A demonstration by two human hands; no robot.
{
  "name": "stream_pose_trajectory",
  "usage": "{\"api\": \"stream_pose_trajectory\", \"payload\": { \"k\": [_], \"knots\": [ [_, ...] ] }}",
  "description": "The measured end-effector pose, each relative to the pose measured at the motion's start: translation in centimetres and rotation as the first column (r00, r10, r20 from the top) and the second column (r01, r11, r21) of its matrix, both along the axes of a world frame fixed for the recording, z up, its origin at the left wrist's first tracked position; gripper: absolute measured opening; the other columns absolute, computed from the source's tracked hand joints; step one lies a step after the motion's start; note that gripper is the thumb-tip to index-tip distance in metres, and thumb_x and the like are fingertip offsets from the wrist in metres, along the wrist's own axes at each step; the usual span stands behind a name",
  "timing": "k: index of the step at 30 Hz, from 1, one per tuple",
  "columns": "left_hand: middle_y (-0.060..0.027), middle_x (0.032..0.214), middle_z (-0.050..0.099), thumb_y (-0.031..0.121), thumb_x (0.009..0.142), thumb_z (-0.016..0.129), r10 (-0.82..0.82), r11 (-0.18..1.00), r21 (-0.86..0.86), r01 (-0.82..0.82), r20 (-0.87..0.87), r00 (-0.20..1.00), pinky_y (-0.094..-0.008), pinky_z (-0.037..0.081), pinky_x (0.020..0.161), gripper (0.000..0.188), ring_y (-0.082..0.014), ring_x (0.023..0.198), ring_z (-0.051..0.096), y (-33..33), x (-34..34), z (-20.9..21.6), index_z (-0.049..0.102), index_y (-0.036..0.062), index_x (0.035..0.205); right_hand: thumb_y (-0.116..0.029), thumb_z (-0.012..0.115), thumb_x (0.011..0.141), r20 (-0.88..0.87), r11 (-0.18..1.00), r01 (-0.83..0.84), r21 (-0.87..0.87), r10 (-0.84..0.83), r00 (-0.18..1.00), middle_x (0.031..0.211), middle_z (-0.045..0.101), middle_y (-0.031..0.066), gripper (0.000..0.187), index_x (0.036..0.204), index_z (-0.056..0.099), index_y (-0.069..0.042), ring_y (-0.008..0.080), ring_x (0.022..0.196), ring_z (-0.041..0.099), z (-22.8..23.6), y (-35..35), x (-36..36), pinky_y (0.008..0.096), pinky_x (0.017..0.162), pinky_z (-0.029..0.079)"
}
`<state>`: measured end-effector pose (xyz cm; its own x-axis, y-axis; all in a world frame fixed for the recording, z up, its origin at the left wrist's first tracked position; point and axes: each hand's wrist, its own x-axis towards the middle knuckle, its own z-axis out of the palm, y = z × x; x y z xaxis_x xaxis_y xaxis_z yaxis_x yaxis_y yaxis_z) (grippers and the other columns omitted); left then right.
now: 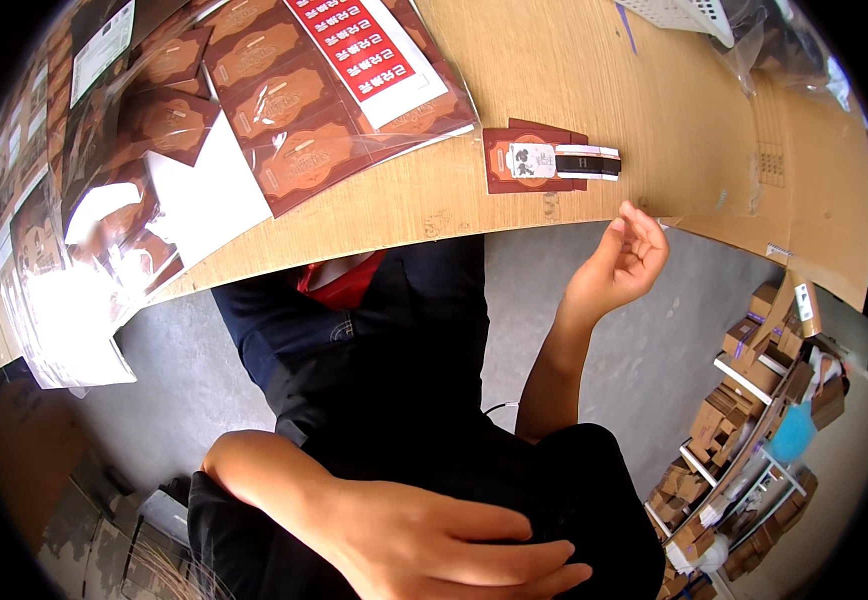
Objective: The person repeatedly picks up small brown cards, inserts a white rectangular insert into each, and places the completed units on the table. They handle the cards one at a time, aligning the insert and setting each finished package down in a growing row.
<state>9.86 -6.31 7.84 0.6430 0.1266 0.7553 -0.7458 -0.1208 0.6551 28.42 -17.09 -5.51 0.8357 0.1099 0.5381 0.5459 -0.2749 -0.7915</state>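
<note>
My left hand (444,545) lies across my black-clad lap near the bottom of the view, palm down, fingers stretched out and holding nothing. My right hand (619,262) is raised at the front edge of the table, right of my body. Its fingers are curled in, thumb tip close to the index tip, with nothing visible in them. Just beyond it on the table lie dark red cards (498,183) with an orange ornamental panel. On these rest a white label (531,161) with a grey printed picture and a small white bundle (602,161) with a black band.
At the left, clear-wrapped sheets of dark red and orange cards (299,150) cover the wooden-looking table (374,235). A red and white printed sheet (364,50) lies on them. A white perforated basket (689,15) is at the far right. Shelves with cardboard boxes (719,420) stand right.
</note>
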Motion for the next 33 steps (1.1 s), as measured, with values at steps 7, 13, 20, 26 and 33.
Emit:
{"api": "stream_pose_trajectory", "payload": {
  "k": [7,13,20,26,33],
  "knots": [
    [-0.0217,0.078,0.060,0.003,0.079,0.036,-0.161,0.984,-0.049,0.173,0.194,0.968,-0.0330,0.052,0.060,0.026,-0.0314,0.073,0.061,2.4,-2.4,0.3,0.058,-0.0095,0.073,0.002,0.050,0.081,0.055,0.986,-0.154,0.061,0.151,0.987,0.089,0.056,0.0118,0.014,0.095,0.047,0.003,0.0114,0.077,0.052,-0.4,1.9,-3.3,0.0211,0.068,0.043],
    [-0.0197,0.070,0.057,0.002,0.080,0.037,-0.186,0.953,-0.150,0.262,0.390,0.902,-0.0388,0.053,0.058,0.024,-0.0309,0.065,0.060,3.0,-5.1,1.0,0.055,-0.0061,0.066,0.010,0.052,0.069,0.001,0.834,-0.550,0.049,0.551,0.835,0.080,0.057,0.0133,0.015,0.082,0.053,0.002,0.0236,0.072,0.056,0.2,6.6,-8.9,0.0278,0.064,0.044],
    [-0.0156,0.078,0.059,0.007,0.073,0.050,-0.243,0.969,-0.049,0.244,0.022,0.970,-0.0293,0.050,0.059,0.012,-0.0248,0.068,0.059,4.5,-7.3,0.0,0.059,-0.0016,0.073,0.006,0.055,0.061,0.089,0.615,-0.760,-0.209,0.786,0.612,0.090,0.054,0.0115,0.024,0.085,0.054,0.001,0.0275,0.085,0.053,0.8,9.8,-11.2,0.0353,0.074,0.044],
    [-0.0129,0.083,0.060,-0.007,0.060,0.053,0.592,0.770,0.518,-0.372,-0.362,0.720,-0.0357,0.048,0.070,0.020,-0.0295,0.081,0.059,6.6,-7.6,-4.9,0.060,-0.0011,0.078,0.001,0.057,0.064,0.090,0.590,-0.687,-0.424,0.782,0.616,0.103,0.053,0.0145,0.031,0.095,0.055,0.002,0.0305,0.099,0.050,1.5,11.9,-11.0,0.0389,0.083,0.041],
    [-0.0155,0.104,0.052,-0.007,0.061,0.054,0.922,0.378,0.772,-0.511,-0.260,0.288,-0.0403,0.042,0.084,0.035,-0.0345,0.099,0.048,9.4,-7.3,-9.1,0.056,-0.0024,0.095,-0.018,0.069,0.066,0.073,0.556,-0.577,-0.598,0.755,0.652,0.115,0.046,0.0168,0.049,0.107,0.050,0.001,0.0332,0.102,0.047,2.7,13.9,-10.5,0.0386,0.085,0.039]
  ]
}}
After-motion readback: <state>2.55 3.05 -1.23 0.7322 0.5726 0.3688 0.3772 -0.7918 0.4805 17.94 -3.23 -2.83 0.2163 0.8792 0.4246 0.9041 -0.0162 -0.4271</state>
